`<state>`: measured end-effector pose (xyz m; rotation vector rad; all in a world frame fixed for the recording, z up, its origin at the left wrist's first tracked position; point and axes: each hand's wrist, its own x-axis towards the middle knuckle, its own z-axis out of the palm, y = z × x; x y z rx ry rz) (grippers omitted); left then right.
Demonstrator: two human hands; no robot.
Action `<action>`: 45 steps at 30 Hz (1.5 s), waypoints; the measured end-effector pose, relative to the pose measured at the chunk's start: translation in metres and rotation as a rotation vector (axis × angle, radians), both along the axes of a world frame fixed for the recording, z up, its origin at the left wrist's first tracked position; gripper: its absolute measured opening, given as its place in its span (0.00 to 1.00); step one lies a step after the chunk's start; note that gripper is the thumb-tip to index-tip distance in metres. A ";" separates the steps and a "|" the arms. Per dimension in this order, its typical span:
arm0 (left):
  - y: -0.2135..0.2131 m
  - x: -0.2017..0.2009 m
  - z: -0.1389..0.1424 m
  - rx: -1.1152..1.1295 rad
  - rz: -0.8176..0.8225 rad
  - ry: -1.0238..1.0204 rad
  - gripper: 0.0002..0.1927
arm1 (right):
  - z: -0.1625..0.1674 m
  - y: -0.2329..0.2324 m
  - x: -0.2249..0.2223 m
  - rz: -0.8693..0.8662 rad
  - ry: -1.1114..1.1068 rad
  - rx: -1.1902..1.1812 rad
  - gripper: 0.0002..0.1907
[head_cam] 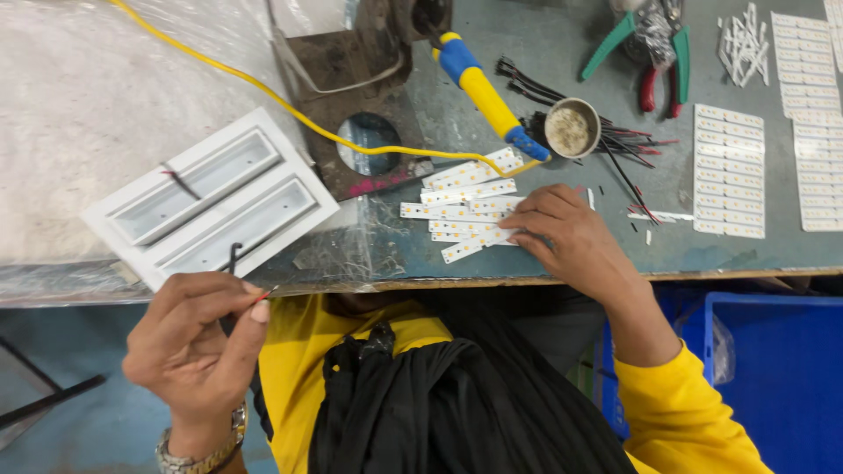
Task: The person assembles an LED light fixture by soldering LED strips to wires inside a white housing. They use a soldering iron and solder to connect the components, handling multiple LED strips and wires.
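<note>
My left hand (pixel 198 338) is below the bench edge, pinching a thin black and red wire (pixel 235 259) that rises toward a white twin-channel lamp housing (pixel 211 197). My right hand (pixel 571 237) rests palm down on the grey bench, its fingers pressing a loose pile of white LED strips (pixel 465 197). A blue and yellow soldering iron (pixel 483 92) lies just above that pile, its yellow cord (pixel 263 92) running off to the upper left.
A small round tin (pixel 572 130) sits by a bundle of black and red wires (pixel 615 140). Green and red pliers (pixel 654 48) lie at the top right. Sheets of white LED strips (pixel 729 171) fill the right side. A blue bin (pixel 781 369) stands under the bench.
</note>
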<state>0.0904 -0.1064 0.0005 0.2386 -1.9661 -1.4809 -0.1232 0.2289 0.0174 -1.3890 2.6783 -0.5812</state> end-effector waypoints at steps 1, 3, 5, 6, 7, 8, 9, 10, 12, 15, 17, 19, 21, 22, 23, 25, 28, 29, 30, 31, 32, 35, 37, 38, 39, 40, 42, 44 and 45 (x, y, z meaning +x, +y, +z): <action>-0.003 0.000 0.001 -0.034 -0.002 0.004 0.06 | -0.002 0.000 0.000 -0.001 0.004 0.005 0.12; -0.007 -0.001 0.005 -0.111 0.009 0.001 0.05 | -0.002 0.003 0.000 0.006 0.006 0.006 0.13; -0.010 0.001 0.008 -0.162 0.031 -0.028 0.04 | 0.001 0.007 0.000 -0.014 -0.026 -0.001 0.13; -0.012 0.003 0.010 -0.173 0.044 -0.048 0.04 | 0.003 0.009 0.000 -0.037 -0.058 -0.010 0.13; -0.015 0.004 0.012 -0.185 0.061 -0.069 0.04 | 0.008 0.012 -0.001 -0.069 -0.110 -0.001 0.13; -0.017 0.006 0.014 -0.183 0.065 -0.058 0.04 | 0.011 0.014 -0.002 -0.098 -0.164 0.008 0.13; -0.020 0.006 0.014 -0.178 0.067 -0.048 0.04 | 0.011 0.013 -0.004 -0.099 -0.132 0.009 0.13; -0.023 0.007 0.015 -0.169 0.064 -0.041 0.04 | 0.011 0.012 -0.005 -0.105 -0.102 0.012 0.13; -0.028 0.010 0.016 -0.198 0.066 -0.002 0.04 | 0.004 0.007 -0.004 -0.102 -0.078 0.004 0.13; -0.024 0.011 0.010 -0.221 0.051 -0.004 0.05 | -0.007 0.008 0.009 -0.125 -0.083 -0.072 0.11; -0.022 0.014 0.006 -0.204 0.069 -0.029 0.05 | -0.011 0.012 0.022 -0.155 -0.069 -0.164 0.10; -0.019 0.018 0.003 -0.160 0.084 -0.040 0.04 | -0.014 0.013 0.034 -0.159 -0.045 -0.167 0.11; -0.018 0.021 0.001 -0.092 0.093 -0.051 0.05 | -0.014 0.011 0.041 -0.135 -0.022 -0.122 0.13; -0.016 0.023 0.001 -0.050 0.105 -0.067 0.06 | -0.013 0.010 0.044 -0.147 -0.027 -0.116 0.13; -0.016 0.023 0.001 -0.049 0.107 -0.078 0.06 | -0.012 0.008 0.045 -0.154 -0.031 -0.113 0.14; -0.017 0.022 0.004 -0.088 0.099 -0.097 0.06 | -0.011 0.004 0.047 -0.160 -0.025 -0.104 0.14; -0.019 0.019 0.009 -0.142 0.048 -0.077 0.05 | -0.012 0.001 0.047 -0.158 -0.001 -0.094 0.13; -0.019 0.018 0.010 -0.144 0.034 -0.068 0.05 | -0.013 0.002 0.047 -0.158 0.006 -0.095 0.12; -0.019 0.017 0.012 -0.146 0.021 -0.060 0.05 | -0.015 0.002 0.046 -0.157 0.012 -0.097 0.12; -0.019 0.016 0.013 -0.148 0.014 -0.056 0.05 | -0.015 0.003 0.046 -0.149 0.042 -0.081 0.11; -0.019 0.014 0.014 -0.161 0.024 -0.066 0.05 | -0.016 0.004 0.045 -0.141 0.074 -0.067 0.11; -0.020 0.007 0.015 -0.221 0.097 -0.116 0.05 | -0.012 0.001 0.043 -0.146 0.143 -0.142 0.09; -0.024 0.001 0.016 -0.323 0.026 -0.031 0.04 | -0.005 -0.010 0.041 -0.157 0.088 -0.251 0.07; -0.027 -0.001 0.016 -0.336 0.015 -0.009 0.04 | 0.001 -0.016 0.041 -0.170 0.012 -0.305 0.06; -0.029 -0.006 0.016 -0.352 0.005 0.012 0.04 | 0.005 -0.028 0.039 -0.179 -0.067 -0.356 0.05; -0.032 -0.010 0.016 -0.346 -0.008 0.023 0.04 | 0.008 -0.043 0.035 -0.132 -0.121 -0.379 0.06; -0.039 -0.016 0.015 -0.358 -0.016 0.033 0.04 | 0.018 -0.072 0.033 -0.047 -0.220 -0.405 0.07; -0.044 -0.020 0.014 -0.389 -0.014 0.029 0.04 | 0.021 -0.109 0.027 0.079 -0.229 -0.378 0.07; -0.047 -0.020 0.014 -0.437 -0.013 0.033 0.05 | 0.023 -0.128 0.022 0.134 -0.231 -0.362 0.07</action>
